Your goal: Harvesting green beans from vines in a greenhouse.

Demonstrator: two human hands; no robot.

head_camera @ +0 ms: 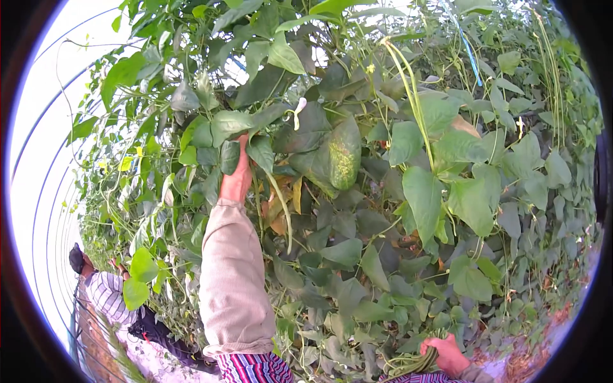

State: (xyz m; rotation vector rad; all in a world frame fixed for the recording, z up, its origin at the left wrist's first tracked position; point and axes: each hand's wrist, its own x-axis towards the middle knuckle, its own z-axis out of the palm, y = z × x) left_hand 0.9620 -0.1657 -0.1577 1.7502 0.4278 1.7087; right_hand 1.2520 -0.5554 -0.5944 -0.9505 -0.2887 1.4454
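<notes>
My left hand [243, 160] reaches up into a wall of bean vines, its wrist bare above a beige ribbed sleeve [234, 277]. Leaves [231, 124] cover the fingers, so what they touch is hidden. Just right of that wrist hangs a pale green long bean [282, 203]. A white-violet bean flower [299, 114] stands out above it. At the lower right, my right hand [449, 355] grips a bundle of green long beans [414, 363], whose lower ends run toward the bottom edge. A pair of long yellow-green beans [415, 103] dangles at upper right, away from both hands.
Another person [110, 292] in a checked shirt works along the vines at lower left. Curved hoops [36, 115] of a greenhouse frame rise behind. Blue twine [462, 38] runs down through the foliage, and more long beans [555, 91] hang at far right.
</notes>
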